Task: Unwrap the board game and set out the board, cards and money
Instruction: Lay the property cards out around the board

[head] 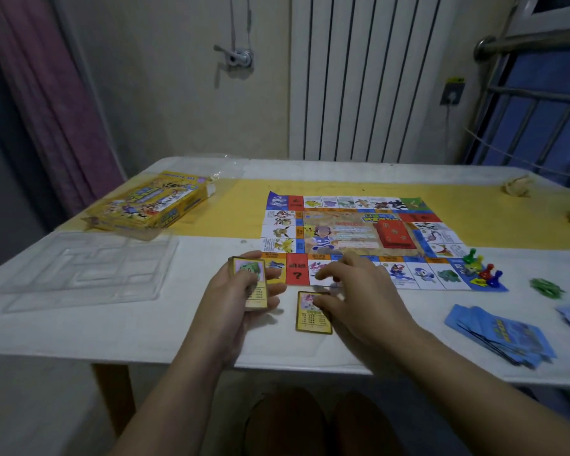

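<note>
Table (185,330): white top with yellow band, bearing every piece.
Board (359,235): unfolded flat across the yellow band and white near part; red deck (390,233) lying on its centre, pawns (481,269) clustered at the near right corner.
Box (152,205): yellow, far left, set aside; clear tray (86,268) just in front.
Money (500,334): blue notes fanned at right, near the table edge.
Left hand (241,304): fingers curled around a stack of cards (250,284), face up.
Right hand (359,301): fingers half spread, tips pressing a single card (313,314) flat on the table, just before the board's near edge.
Step in hand: dealing property cards out singly, judged mid-task.
Next move: releasing the laid card, then drawing the top one off the stack.
</note>
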### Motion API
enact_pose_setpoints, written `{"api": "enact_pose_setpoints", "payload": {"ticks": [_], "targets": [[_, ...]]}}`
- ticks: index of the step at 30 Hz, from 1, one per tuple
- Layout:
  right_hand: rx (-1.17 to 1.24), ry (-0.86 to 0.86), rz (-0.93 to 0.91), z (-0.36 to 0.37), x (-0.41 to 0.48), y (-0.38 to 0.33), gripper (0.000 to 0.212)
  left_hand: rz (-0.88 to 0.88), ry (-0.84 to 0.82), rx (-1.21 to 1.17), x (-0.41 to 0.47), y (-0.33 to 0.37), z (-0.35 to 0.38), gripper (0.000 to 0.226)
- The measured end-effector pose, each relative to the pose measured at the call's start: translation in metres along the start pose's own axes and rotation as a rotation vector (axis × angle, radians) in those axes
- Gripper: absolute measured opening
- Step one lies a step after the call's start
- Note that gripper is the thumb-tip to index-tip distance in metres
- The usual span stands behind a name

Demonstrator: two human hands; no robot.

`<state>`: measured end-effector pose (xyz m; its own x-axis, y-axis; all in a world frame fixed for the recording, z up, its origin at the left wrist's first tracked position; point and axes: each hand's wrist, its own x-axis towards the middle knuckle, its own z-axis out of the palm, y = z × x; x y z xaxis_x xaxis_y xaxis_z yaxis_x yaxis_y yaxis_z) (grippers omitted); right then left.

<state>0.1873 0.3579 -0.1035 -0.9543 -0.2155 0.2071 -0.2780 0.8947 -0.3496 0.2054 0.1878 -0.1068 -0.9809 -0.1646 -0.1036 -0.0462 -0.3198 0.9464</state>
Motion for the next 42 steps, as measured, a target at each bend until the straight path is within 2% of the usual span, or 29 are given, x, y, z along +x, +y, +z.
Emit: {"api": "enact_pose_setpoints", "payload": {"ticks": [2, 6, 8, 17, 23, 25, 28, 31, 33, 37, 42], "targets": [[-0.001, 0.014, -0.060, -0.002, -0.009, -0.004, 0.032, 0.001, -0.001, -0.004, -0.001, 0.000, -0.001, 0.032], [-0.171, -0.160, -0.264, -0.002, -0.027, -0.009, 0.038, 0.016, -0.006, 0.002, -0.001, 0.000, -0.001, 0.032], [-0.220, -0.197, -0.280, -0.002, -0.030, -0.008, 0.042, 0.023, -0.003, 0.010, -0.001, -0.002, -0.001, 0.032], [-0.222, -0.160, -0.298, -0.002, -0.029, 0.000, 0.043, 0.011, -0.012, -0.015, -0.003, -0.002, 0.001, 0.032], [-0.169, -0.136, -0.350, -0.001, -0.028, 0.010, 0.039, -0.038, -0.102, -0.112, -0.010, -0.006, 0.011, 0.036], [-0.055, -0.062, -0.353, -0.005, -0.028, 0.011, 0.035, -0.047, -0.156, -0.079, -0.012, -0.008, 0.016, 0.040], [0.360, 0.103, -0.120, -0.016, -0.024, 0.014, 0.024, -0.051, -0.248, 0.017, -0.017, -0.012, 0.023, 0.037], [0.692, 0.045, 0.062, -0.022, -0.024, 0.016, 0.009, -0.069, -0.324, 0.069, -0.023, -0.017, 0.029, 0.028], [0.854, -0.036, 0.133, -0.022, -0.027, 0.016, 0.016, -0.044, -0.343, 0.125, -0.025, -0.019, 0.033, 0.025], [0.910, -0.009, 0.157, -0.022, -0.031, 0.017, 0.016, 0.053, -0.349, 0.285, -0.027, -0.018, 0.042, 0.023], [0.829, 0.053, 0.137, -0.031, -0.030, 0.027, 0.020, 0.124, -0.292, 0.353, -0.024, -0.022, 0.057, 0.021]]}}
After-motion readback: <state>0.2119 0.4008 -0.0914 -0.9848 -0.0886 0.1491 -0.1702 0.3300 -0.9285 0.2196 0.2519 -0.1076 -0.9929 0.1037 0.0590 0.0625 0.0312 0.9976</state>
